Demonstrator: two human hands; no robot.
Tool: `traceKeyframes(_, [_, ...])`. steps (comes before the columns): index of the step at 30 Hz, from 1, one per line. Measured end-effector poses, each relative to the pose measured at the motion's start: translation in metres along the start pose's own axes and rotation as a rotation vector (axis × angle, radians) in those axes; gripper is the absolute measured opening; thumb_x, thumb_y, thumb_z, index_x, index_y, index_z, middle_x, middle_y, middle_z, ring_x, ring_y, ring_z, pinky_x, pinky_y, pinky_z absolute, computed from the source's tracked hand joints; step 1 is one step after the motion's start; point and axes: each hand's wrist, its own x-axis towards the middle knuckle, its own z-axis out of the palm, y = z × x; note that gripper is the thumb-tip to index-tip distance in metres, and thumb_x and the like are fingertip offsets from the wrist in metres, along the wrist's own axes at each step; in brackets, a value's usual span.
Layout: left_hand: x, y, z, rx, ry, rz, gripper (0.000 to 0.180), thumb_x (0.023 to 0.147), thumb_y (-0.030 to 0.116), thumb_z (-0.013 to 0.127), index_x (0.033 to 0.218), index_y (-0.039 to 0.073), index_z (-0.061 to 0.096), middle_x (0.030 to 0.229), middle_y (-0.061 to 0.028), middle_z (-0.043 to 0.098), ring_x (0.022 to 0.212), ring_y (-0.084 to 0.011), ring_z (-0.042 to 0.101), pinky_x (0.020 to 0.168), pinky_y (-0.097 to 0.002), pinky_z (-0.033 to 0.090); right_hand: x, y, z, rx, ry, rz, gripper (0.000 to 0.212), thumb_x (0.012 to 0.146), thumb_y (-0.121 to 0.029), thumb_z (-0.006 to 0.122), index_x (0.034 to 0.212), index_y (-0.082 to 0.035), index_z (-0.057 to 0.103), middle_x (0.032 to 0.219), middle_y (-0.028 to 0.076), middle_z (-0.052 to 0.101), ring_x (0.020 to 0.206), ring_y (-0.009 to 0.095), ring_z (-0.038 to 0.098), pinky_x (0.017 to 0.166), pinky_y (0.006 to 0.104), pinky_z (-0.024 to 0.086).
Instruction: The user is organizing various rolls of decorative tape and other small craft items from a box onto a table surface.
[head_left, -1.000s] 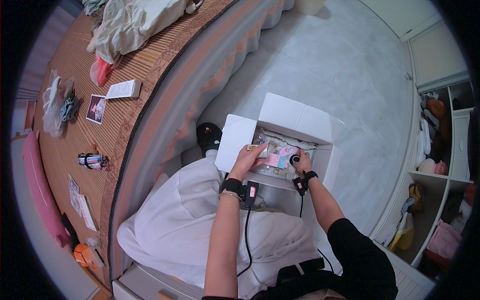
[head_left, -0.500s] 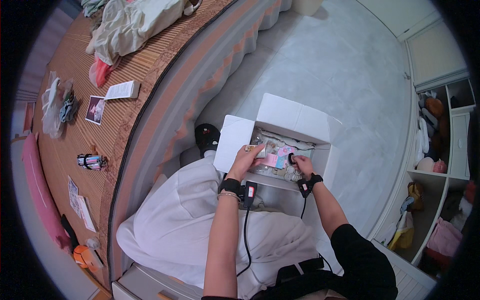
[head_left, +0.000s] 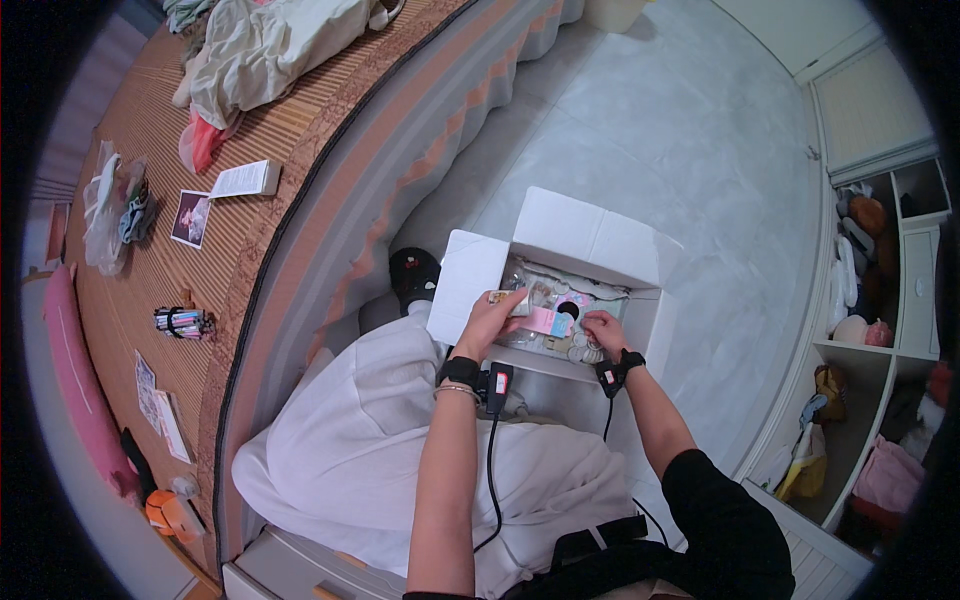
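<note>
A white cardboard box [head_left: 470,278] with raised flaps sits in front of me, full of small items. My left hand [head_left: 484,326] is closed around a small white object with a printed patch [head_left: 511,300], over the box's left side. A pink-and-blue card [head_left: 548,321] is just right of those fingers. On the contents lies a black round disc [head_left: 569,309], apart from my right hand [head_left: 604,331]. That hand hovers at the box's right side, fingers loosely curled and slightly apart, nothing visible in them. Below it are pale round pieces [head_left: 583,350].
To the left, a bed with a woven mat [head_left: 265,215] bears a bundle of pens [head_left: 183,323], a photo [head_left: 190,219] and clothes [head_left: 270,60]. Open shelves [head_left: 860,350] line the right. A black cable [head_left: 493,490] trails from my left wrist.
My right hand has let go of the black disc, which now lies farther left on the contents. My left hand has hardly moved and keeps its hold.
</note>
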Motion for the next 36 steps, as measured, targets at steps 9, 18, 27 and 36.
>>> traceKeyframes(9, [0.003,0.003,0.006,0.003,-0.006,-0.008,0.039,0.087,0.035,0.07,0.106,0.004,0.055,0.09,-0.0018,0.062,0.074,-0.007,0.06,0.06,-0.0175,0.051,0.024,0.007,0.012,-0.709,-0.182,-0.519,0.055,0.073,-0.017,0.072,0.125,-0.013,0.054,0.087,0.013,0.063,0.08,0.023,0.061,0.07,0.0357,0.05])
traceKeyframes(18, [-0.002,0.004,-0.001,-0.013,-0.002,-0.022,0.035,0.087,0.033,0.069,0.102,0.004,0.057,0.088,-0.0012,0.062,0.072,-0.0066,0.058,0.059,-0.0176,0.05,0.01,-0.016,0.008,-0.707,0.191,-0.451,0.032,0.073,-0.031,0.071,0.081,-0.001,0.066,0.071,0.014,0.065,0.063,0.025,0.063,0.064,0.0368,0.05])
traceKeyframes(27, [0.005,-0.002,0.005,-0.061,0.006,0.045,0.037,0.084,0.033,0.073,0.092,0.001,0.056,0.072,-0.0016,0.06,0.051,-0.0052,0.052,0.047,-0.018,0.043,-0.012,-0.016,-0.026,-1.07,-0.01,-0.172,0.032,0.069,-0.035,0.074,0.077,-0.004,0.068,0.08,0.019,0.067,0.077,0.036,0.064,0.073,0.043,0.051])
traceKeyframes(36, [0.009,-0.006,0.004,-0.061,0.027,0.046,0.04,0.083,0.035,0.073,0.095,0.001,0.055,0.071,-0.0011,0.06,0.053,-0.0052,0.052,0.046,-0.0185,0.04,0.006,0.008,-0.034,-1.286,-0.103,-0.256,0.046,0.064,-0.024,0.076,0.107,-0.014,0.064,0.108,0.02,0.06,0.103,0.037,0.059,0.091,0.0408,0.05])
